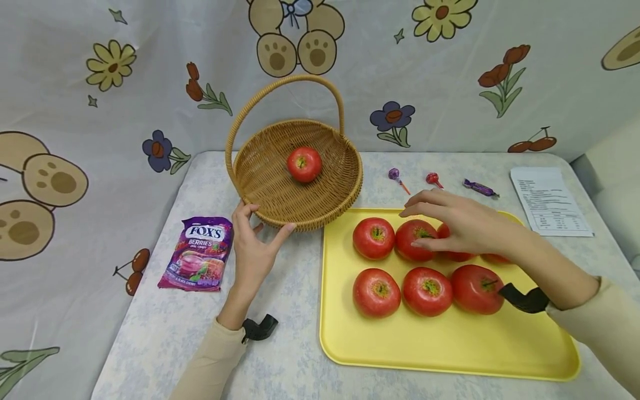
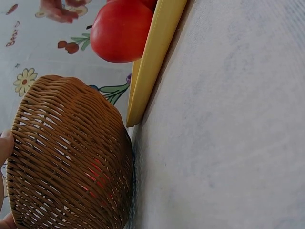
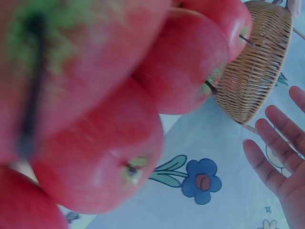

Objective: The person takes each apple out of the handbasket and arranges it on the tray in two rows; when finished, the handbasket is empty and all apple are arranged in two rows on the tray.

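Observation:
My left hand holds the near rim of a wicker basket, thumb and fingers spread along the edge. The basket leans towards me, its tall handle arching over the left side, with one red apple inside. Over the yellow tray hovers my right hand, fingers loosely extended and holding nothing. Below it are two rows of red apples, one partly covered by the hand. The right wrist view shows these fingers spread apart, away from the apples.
A purple candy bag lies left of my left hand. Behind the tray are a purple lollipop, a red lollipop, a purple wrapped candy and a printed paper packet. A patterned cloth hangs behind the table.

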